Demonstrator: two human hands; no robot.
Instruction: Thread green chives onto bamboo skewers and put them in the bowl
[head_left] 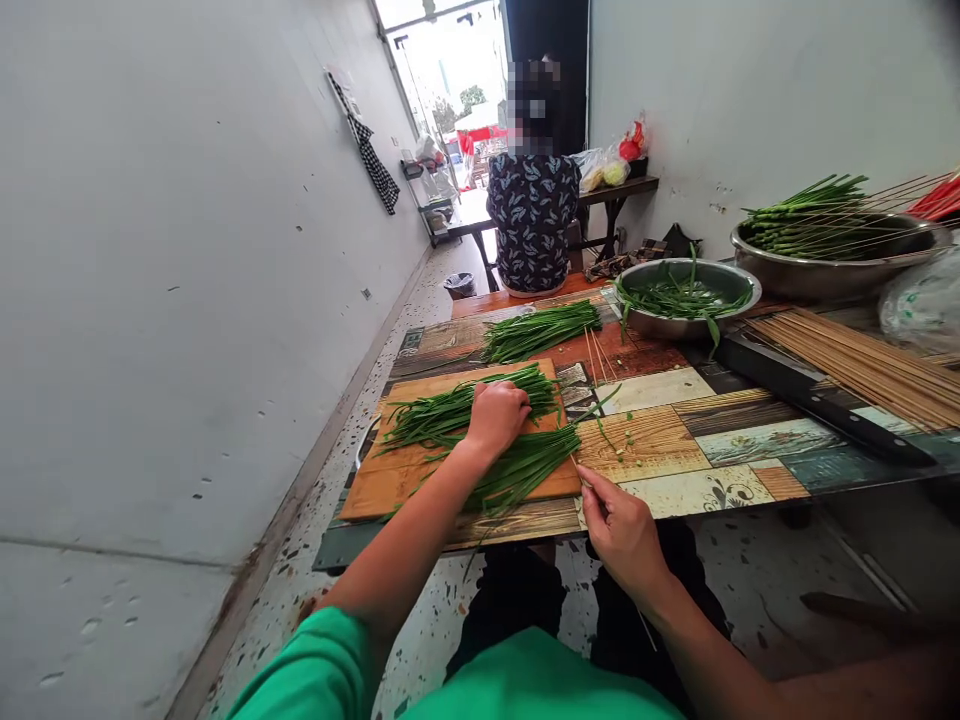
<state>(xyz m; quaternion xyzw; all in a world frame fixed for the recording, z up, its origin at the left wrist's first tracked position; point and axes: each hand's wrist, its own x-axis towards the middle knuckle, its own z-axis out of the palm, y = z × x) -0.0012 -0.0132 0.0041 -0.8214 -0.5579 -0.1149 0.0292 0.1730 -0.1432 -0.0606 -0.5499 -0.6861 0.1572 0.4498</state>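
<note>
My left hand (499, 415) lies over the garlic chives on a wooden cutting board (375, 490), its fingers curled down onto them. One pile of chives (442, 412) is at the far side of the board, and a nearer bunch (529, 465) spreads under my wrist, its cut ends toward the right. My right hand (621, 525) pinches a thin bamboo skewer (575, 463) at the board's right edge. The skewer's tip points at the near bunch's ends, and its tail sticks out below my wrist. Whether the tip has pierced any stalk cannot be made out.
Beyond the board lie more chives (541, 330) and a few loose skewers (598, 355). To the right are a steel bowl of greens (686, 325), a black-handled knife (825, 400), many skewers (870, 365) and a larger bowl (832, 275) of skewered chives. A person (534, 225) sits ahead, back turned.
</note>
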